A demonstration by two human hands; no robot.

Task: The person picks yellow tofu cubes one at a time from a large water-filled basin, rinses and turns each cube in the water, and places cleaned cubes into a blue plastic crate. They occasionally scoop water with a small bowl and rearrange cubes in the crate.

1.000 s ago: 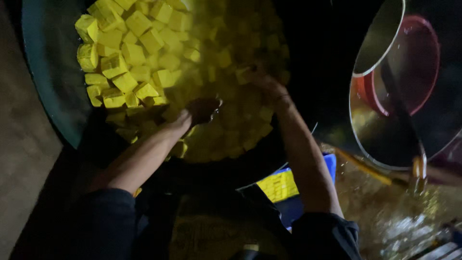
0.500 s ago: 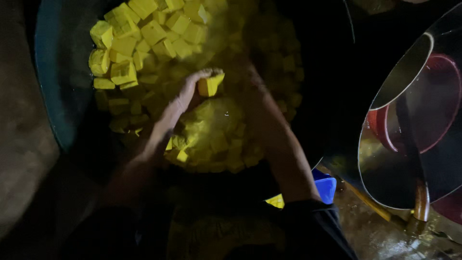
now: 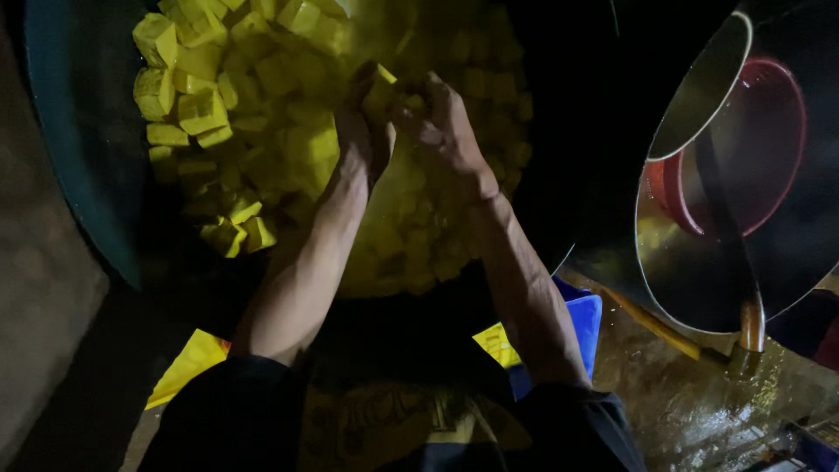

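Inside dark basin (image 3: 65, 157), yellow cubes (image 3: 201, 105)

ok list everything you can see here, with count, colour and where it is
yellow cubes: too many to count, yellow, heaped in the basin, upper left to centre
basin: one, dark teal, upper left, holding the cubes
metal pan: one, shiny steel, right edge, tilted
red bowl: one, red, seen in the pan at right
blue box: one, blue, by the right forearm
ground: wet, brown, lower right
left hand: one, over the cubes, a yellow piece at its fingertips
right hand: one, close beside the left, grip unclear
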